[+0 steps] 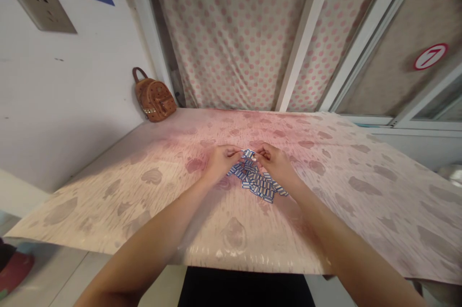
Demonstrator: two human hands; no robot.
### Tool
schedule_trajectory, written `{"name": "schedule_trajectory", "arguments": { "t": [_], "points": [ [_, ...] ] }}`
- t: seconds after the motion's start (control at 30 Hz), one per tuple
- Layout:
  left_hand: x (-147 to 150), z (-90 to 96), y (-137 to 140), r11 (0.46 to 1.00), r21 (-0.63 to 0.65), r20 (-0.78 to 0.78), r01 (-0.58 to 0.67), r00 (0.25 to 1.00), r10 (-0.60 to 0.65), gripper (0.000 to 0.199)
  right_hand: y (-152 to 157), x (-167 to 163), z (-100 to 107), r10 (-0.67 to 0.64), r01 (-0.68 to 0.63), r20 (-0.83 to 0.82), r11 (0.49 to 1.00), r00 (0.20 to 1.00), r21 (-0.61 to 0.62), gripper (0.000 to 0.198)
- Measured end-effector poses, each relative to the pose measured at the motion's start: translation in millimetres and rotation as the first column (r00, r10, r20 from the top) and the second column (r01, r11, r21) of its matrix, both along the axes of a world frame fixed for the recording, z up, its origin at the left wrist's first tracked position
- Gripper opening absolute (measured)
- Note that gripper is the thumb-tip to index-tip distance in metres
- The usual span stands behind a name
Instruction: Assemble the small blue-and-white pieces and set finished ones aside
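Between my two hands is a small flat piece with blue-and-white bars (pixel 249 154), raised a little above a pile. My left hand (pixel 225 158) pinches its left edge, thumb and fingers closed. At its right edge my right hand (pixel 271 157) is also closed in a pinch. Right below lies a loose, overlapping pile of similar blue-and-white pieces (pixel 262 185), some fanned toward the left and some toward my right wrist. They look like small printed labels or cards, but the exact kind is too small to tell.
The pile lies on a table with a pink, leaf-patterned cover (pixel 234 235). A small brown backpack (pixel 155 97) stands at the far left corner against the wall. Behind the table hangs a polka-dot curtain (pixel 234 32) by white frames. A wall socket (pixel 39 6) is at upper left.
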State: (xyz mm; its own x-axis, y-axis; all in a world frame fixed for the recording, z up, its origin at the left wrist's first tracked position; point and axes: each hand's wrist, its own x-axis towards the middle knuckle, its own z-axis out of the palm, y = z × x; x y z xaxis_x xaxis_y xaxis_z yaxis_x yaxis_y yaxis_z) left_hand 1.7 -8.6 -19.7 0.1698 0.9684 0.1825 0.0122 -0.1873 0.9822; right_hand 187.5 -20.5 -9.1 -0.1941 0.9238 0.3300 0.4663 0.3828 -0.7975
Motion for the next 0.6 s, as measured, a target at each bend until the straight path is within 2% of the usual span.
{"name": "schedule_trajectory", "arguments": {
  "t": [0.37,0.6],
  "points": [
    [2.5,0.4,-1.3,0.998,-0.019,0.046,0.058,0.997,-0.057,0.020,-8.5,-2.7,10.2,-0.072,0.069,0.125,0.997,0.990,0.032,0.013],
    [3.1,3.3,-5.1,0.997,-0.034,0.012,0.062,0.998,-0.062,0.018,-9.9,-3.1,12.5,-0.111,0.101,0.207,0.993,0.972,0.058,0.014]
  ]
}}
